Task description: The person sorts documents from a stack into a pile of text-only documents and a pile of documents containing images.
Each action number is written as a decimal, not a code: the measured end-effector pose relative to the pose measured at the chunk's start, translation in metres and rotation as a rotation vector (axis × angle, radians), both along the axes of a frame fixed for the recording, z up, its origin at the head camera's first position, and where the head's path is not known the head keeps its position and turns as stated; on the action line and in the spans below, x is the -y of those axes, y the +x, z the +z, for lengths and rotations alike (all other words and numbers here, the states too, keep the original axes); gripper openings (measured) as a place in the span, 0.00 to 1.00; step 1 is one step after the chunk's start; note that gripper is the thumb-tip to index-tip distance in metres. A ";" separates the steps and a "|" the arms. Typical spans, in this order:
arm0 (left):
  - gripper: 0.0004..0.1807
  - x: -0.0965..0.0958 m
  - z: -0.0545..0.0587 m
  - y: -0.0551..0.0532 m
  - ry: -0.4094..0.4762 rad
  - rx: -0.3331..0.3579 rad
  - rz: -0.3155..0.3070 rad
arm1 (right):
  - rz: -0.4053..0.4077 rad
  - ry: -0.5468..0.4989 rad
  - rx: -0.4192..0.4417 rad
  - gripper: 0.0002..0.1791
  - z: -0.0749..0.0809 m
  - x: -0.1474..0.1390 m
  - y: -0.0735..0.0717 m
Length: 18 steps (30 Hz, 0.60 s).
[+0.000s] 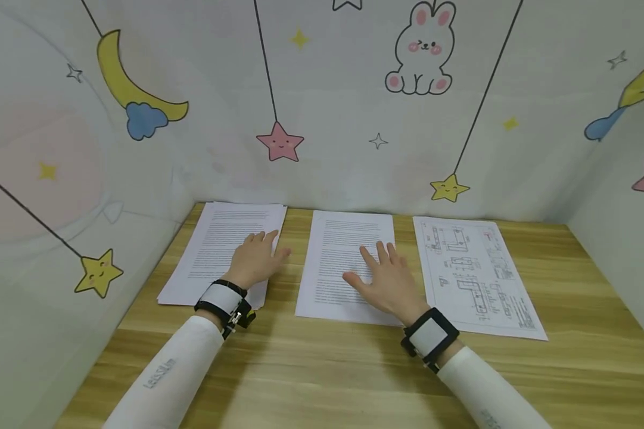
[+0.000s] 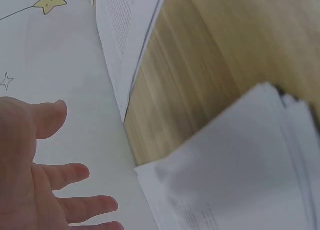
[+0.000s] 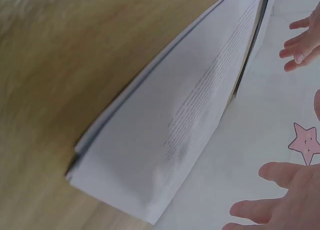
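Observation:
Three lots of white paper lie in a row on the wooden table. My left hand is over the left stack of printed pages, its fingers spread and holding nothing. In the left wrist view, a gap shows between that hand and the paper. Over the right part of the middle printed stack is my right hand, fingers fanned out, also holding nothing. The right wrist view shows this hand apart from the pages. Beside it on the right lies a sheet with technical drawings.
A pale wall hanging with cartoon stars, a moon and a rabbit stands behind the wooden table. Its side panel runs along the right edge. Each wrist wears a black strap with a small device.

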<state>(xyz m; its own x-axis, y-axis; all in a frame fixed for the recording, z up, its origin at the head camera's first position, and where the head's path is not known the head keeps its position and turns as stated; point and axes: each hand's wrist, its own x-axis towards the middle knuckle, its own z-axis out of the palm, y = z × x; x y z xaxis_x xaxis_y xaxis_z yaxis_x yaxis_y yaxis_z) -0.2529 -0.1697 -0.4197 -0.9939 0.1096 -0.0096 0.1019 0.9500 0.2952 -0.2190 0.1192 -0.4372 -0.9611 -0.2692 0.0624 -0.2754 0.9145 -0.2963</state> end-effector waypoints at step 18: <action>0.40 0.083 -0.014 0.008 0.053 0.088 0.185 | 0.113 -0.033 0.019 0.46 -0.006 0.052 0.017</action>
<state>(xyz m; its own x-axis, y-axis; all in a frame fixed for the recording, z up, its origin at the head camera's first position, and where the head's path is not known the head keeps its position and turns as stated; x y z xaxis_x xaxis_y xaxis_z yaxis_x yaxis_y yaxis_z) -0.2449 -0.2527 -0.4333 -0.9927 -0.0722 -0.0964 -0.1014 0.9328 0.3458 -0.2018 0.0668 -0.4428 -0.9258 -0.3741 0.0553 -0.3704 0.8678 -0.3313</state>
